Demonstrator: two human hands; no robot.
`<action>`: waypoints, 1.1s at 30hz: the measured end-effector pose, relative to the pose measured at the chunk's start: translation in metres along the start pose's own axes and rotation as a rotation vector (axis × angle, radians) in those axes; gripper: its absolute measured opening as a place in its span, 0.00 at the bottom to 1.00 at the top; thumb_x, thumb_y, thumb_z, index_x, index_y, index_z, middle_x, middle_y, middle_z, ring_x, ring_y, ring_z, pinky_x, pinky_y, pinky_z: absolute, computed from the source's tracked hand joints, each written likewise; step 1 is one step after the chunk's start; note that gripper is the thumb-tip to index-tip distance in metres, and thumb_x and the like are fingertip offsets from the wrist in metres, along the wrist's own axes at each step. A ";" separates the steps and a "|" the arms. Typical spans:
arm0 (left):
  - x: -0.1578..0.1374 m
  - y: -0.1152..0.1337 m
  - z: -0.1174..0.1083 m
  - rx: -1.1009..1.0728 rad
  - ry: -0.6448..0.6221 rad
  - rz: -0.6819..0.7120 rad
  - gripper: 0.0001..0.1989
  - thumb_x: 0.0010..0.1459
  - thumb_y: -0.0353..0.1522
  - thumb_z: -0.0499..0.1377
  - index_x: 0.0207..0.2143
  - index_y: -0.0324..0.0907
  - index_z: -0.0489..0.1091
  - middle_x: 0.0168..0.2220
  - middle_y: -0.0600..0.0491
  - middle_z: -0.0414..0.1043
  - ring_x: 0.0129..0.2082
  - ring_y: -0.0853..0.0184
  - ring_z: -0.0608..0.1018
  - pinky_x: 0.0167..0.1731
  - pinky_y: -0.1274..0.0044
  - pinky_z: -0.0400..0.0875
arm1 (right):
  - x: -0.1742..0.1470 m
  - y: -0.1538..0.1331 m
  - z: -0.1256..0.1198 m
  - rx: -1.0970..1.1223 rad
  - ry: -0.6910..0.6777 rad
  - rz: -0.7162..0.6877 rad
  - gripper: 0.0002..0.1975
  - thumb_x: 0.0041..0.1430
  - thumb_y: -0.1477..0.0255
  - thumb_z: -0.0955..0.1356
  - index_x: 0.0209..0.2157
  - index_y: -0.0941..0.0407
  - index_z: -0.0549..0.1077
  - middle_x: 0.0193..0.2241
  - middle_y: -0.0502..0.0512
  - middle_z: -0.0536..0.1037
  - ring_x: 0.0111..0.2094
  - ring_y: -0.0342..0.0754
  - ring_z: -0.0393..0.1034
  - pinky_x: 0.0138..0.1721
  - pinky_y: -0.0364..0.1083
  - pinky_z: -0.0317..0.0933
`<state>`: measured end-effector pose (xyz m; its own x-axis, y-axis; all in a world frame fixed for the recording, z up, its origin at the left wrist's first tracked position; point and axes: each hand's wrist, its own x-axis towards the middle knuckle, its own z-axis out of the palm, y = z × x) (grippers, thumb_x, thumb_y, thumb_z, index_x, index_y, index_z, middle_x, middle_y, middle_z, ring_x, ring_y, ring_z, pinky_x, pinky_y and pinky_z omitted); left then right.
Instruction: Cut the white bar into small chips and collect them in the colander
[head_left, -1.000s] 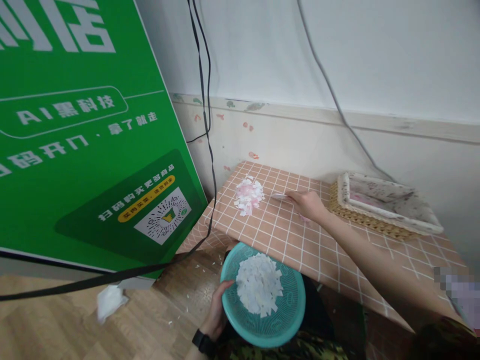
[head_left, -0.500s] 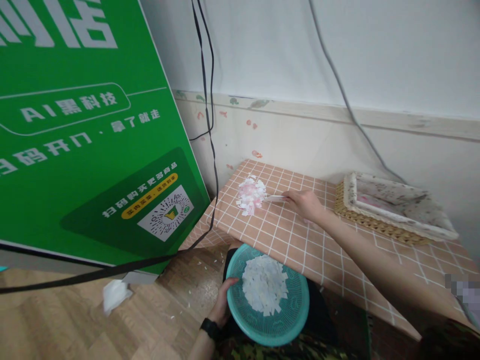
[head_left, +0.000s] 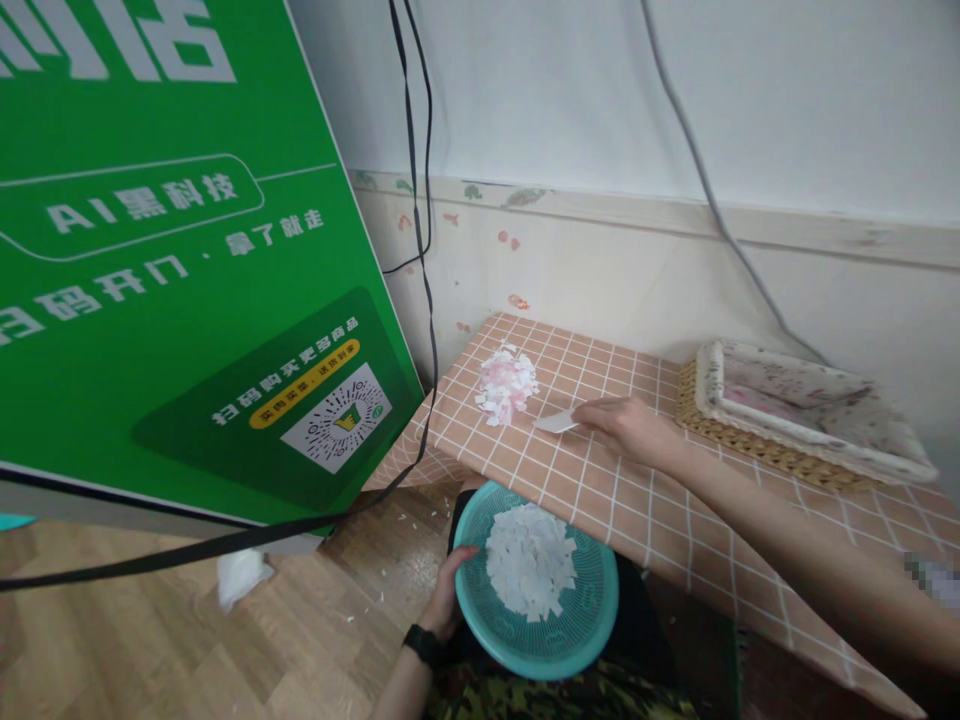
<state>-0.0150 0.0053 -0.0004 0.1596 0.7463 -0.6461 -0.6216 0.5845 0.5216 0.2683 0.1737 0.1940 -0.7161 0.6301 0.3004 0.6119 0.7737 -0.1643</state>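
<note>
My right hand (head_left: 619,425) grips a flat white card-like piece (head_left: 556,422) over the checked tablecloth. Just left of the card's tip lies a heap of white and pinkish paper scraps (head_left: 506,383), apart from it. A turquoise plastic colander (head_left: 592,625) rests on my lap below the table edge, with my left hand (head_left: 451,585) closed on its left rim. White paper scraps (head_left: 531,562) are piled inside the colander.
A cloth-lined wicker basket (head_left: 780,455) stands on the table (head_left: 600,365) against the wall. At left is a large green sign panel (head_left: 187,250). Black cords (head_left: 429,340) hang before it. White plastic or paper (head_left: 241,577) lies on the wooden floor.
My right hand has drawn the white card back from the heap, slightly right and toward me. My left hand stays on the colander. The view has shifted slightly.
</note>
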 end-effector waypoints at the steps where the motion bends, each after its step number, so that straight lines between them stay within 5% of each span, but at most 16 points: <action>1: 0.000 0.000 -0.001 -0.005 0.000 0.001 0.12 0.49 0.35 0.60 0.32 0.35 0.73 0.27 0.49 0.76 0.26 0.65 0.75 0.31 0.74 0.67 | -0.002 -0.002 -0.002 -0.015 -0.022 -0.003 0.13 0.62 0.68 0.59 0.34 0.55 0.73 0.28 0.53 0.76 0.28 0.43 0.69 0.30 0.43 0.58; 7: 0.004 -0.003 -0.004 -0.015 0.001 -0.023 0.13 0.49 0.36 0.59 0.33 0.34 0.73 0.27 0.48 0.77 0.25 0.64 0.75 0.32 0.72 0.67 | 0.003 -0.002 0.005 -0.145 -0.001 0.104 0.13 0.63 0.68 0.58 0.36 0.57 0.72 0.26 0.54 0.75 0.28 0.44 0.68 0.28 0.43 0.55; 19: 0.004 -0.003 -0.006 0.017 -0.003 -0.001 0.13 0.50 0.37 0.58 0.33 0.35 0.73 0.27 0.49 0.77 0.24 0.65 0.75 0.29 0.74 0.67 | 0.042 -0.002 0.027 -0.169 -0.056 0.069 0.13 0.63 0.66 0.58 0.33 0.56 0.70 0.26 0.54 0.75 0.26 0.43 0.66 0.27 0.43 0.51; 33: 0.003 -0.002 -0.006 0.001 -0.014 -0.017 0.16 0.49 0.37 0.59 0.36 0.34 0.73 0.29 0.47 0.77 0.28 0.61 0.76 0.33 0.71 0.68 | 0.029 0.000 -0.001 0.021 -0.096 -0.029 0.12 0.62 0.70 0.59 0.33 0.55 0.72 0.29 0.53 0.75 0.31 0.44 0.68 0.32 0.44 0.57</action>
<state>-0.0182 0.0044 -0.0069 0.1811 0.7408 -0.6468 -0.6180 0.5973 0.5111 0.2476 0.1917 0.2035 -0.7627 0.6102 0.2143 0.5839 0.7922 -0.1773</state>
